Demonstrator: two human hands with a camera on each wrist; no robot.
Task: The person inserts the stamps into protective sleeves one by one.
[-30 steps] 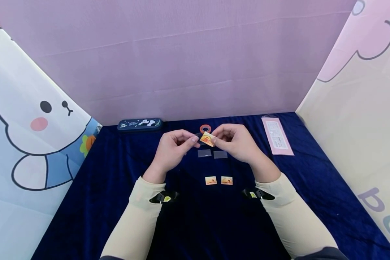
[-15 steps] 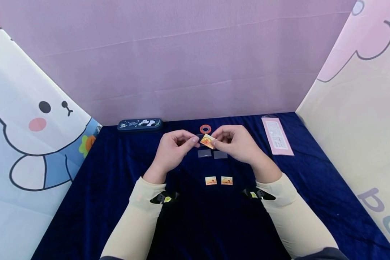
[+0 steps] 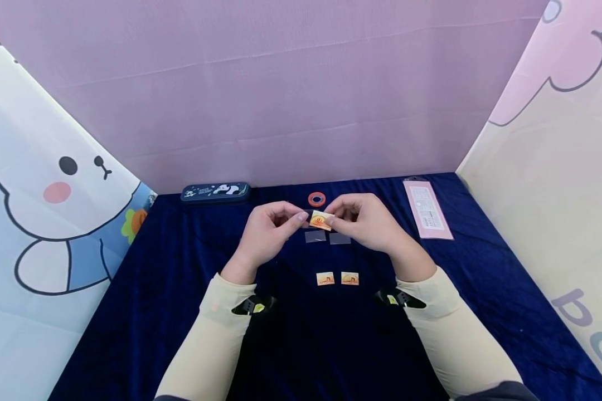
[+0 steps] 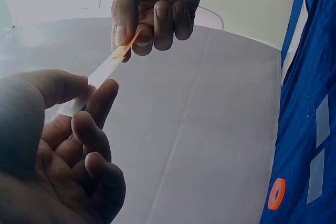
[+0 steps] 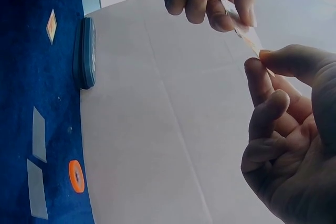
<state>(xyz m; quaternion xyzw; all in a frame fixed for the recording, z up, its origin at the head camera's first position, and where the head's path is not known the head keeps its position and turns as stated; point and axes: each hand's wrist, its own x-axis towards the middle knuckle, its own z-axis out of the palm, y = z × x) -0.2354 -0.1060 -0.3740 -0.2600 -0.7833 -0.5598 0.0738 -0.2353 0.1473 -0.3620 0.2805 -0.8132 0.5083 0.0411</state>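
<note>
My left hand pinches a small clear plastic sleeve between thumb and forefinger. Opposite it, my right hand pinches the right edge of a little cream card printed in orange and yellow. Card and sleeve overlap in the air between the two hands, nearly in one line in both wrist views. I cannot tell how far the card is inside the sleeve. Below the hands, two more clear sleeves lie side by side on the blue cloth. Two similar printed cards lie nearer to me.
Behind the hands lies an orange roll of tape. A dark blue panda pencil case is at the back left, and a pink-bordered packet at the back right. Cloth walls enclose the table on three sides.
The right hand has turned the card from a slant to nearly level and shifted it slightly down, over the sleeve. The left hand has stayed almost still.
</note>
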